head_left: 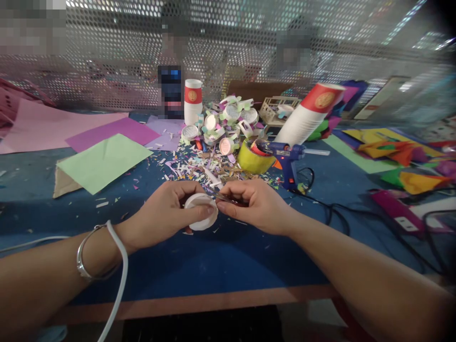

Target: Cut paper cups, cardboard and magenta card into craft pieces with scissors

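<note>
My left hand [171, 211] is closed around a cut-down white paper cup base [201, 224], with the thumb lying across its face. The base is shallow and round, with an uneven rim. In my right hand [254, 206] is a small bladed metal tool [233, 200], pinched between thumb and fingers; most of it is hidden. Its thin tip reaches the right rim of the cup base, though I cannot tell whether it touches. Just beyond both hands, paper scraps [199, 164] litter the blue tabletop [199, 270].
Behind the scraps rises a pile of decorated cup bases [231, 114]. A cup stack [193, 102] stands upright; another [309, 114] leans right. A blue glue gun [287, 159] stands beside a yellow tape roll [254, 156], its black cable [331, 209] trailing right. Coloured paper sheets [107, 161] lie left.
</note>
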The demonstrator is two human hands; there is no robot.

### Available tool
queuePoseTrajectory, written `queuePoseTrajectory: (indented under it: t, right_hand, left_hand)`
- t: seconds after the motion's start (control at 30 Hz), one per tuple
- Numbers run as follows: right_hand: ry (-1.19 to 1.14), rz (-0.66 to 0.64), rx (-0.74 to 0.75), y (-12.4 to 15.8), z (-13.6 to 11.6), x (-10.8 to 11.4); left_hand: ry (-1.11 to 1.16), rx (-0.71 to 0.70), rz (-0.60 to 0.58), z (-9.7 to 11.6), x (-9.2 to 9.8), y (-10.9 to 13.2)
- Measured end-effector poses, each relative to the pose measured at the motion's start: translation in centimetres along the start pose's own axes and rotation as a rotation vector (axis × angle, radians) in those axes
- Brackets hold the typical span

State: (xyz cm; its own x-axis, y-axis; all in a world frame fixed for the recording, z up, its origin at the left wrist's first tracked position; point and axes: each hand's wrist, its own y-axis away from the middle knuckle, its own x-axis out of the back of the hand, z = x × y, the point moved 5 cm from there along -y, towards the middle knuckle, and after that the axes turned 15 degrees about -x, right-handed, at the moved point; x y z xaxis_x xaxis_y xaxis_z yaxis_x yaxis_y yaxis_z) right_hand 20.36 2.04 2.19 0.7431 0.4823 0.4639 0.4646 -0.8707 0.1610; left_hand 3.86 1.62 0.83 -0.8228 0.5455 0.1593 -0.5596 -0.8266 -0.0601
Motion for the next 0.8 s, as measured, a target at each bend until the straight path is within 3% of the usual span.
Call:
queuePoseTrajectory:
  t: [0.37, 0.6, 0.8]
  right_hand:
    - [-0.054, -0.085, -0.043, -0.2, 0.7, -0.6]
    - [-0.099, -0.114, -0.049, -0.1, 0.8, -1.2]
    - [-0.059, 0.019, 0.016, 0.0, 0.1, 0.1]
  left_hand:
    - [-0.110, 0.052, -0.023, 0.1, 0.2, -0.2]
    - [0.017, 0.089, -0.065, -0.5, -0.2, -0.1]
    - [0.104, 0.059, 0.008, -0.6, 0.0, -0.3]
